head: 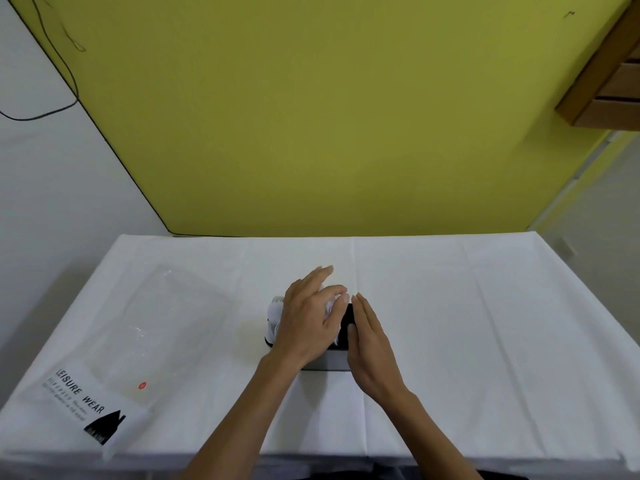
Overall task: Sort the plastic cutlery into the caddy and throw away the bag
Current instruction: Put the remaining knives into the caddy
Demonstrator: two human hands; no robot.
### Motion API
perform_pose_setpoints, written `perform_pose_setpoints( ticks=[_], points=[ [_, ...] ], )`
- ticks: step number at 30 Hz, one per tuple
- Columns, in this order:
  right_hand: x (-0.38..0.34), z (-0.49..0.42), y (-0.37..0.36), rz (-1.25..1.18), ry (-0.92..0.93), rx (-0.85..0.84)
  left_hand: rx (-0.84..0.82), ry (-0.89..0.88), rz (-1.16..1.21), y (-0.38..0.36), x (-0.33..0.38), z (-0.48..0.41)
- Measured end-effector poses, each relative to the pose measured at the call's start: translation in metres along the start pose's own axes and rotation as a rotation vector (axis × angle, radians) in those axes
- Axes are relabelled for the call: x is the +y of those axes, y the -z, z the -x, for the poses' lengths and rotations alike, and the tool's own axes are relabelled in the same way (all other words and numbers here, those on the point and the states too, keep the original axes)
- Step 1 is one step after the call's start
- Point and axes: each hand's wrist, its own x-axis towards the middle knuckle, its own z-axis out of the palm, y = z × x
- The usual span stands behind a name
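Note:
A small dark caddy [341,341] with a grey front wall stands at the middle of the white table [450,323]. White plastic cutlery [276,311] sticks up out of it. My left hand [308,320] lies over the top of the caddy, fingers curled on the white cutlery. Against the caddy's right side rests my right hand [372,344], fingers flat, straight and together, holding nothing. A clear plastic bag [145,341] with a white printed header reading "LEISURE WEAR" lies flat at the left of the table, apart from both hands.
The table's near edge runs along the bottom of the view. Behind the table is a yellow-green wall. A wooden drawer unit [609,74] hangs at the upper right. A black cable [65,64] runs down the white wall at the left.

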Motion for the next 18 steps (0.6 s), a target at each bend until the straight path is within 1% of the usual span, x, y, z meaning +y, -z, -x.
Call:
perform_pose_setpoints(
  ticks=[2, 3, 6, 10, 13, 15, 18],
  points=[
    [0.0, 0.0, -0.001, 0.015, 0.007, -0.006, -0.199, 0.041, -0.134, 0.006, 0.0, 0.0],
    [0.0, 0.001, -0.001, 0.027, 0.016, -0.01, -0.248, 0.038, -0.185, 0.009, 0.001, 0.001],
    [0.003, 0.002, -0.004, 0.149, 0.094, 0.007, -0.234, -0.04, -0.275, 0.012, 0.004, 0.007],
    [0.011, 0.003, -0.009, 0.324, 0.174, 0.08, -0.322, -0.072, -0.362, 0.009, 0.001, 0.008],
    [0.011, 0.002, -0.007, 0.392, 0.209, 0.078, -0.235, -0.11, -0.406, 0.005, -0.002, 0.008],
    [0.01, 0.001, -0.004, 0.404, 0.226, 0.065, -0.22, -0.127, -0.381, -0.001, -0.003, 0.009],
    [0.012, 0.001, -0.004, 0.435, 0.242, 0.036, -0.229, -0.099, -0.309, -0.004, -0.001, 0.006]
  ],
)
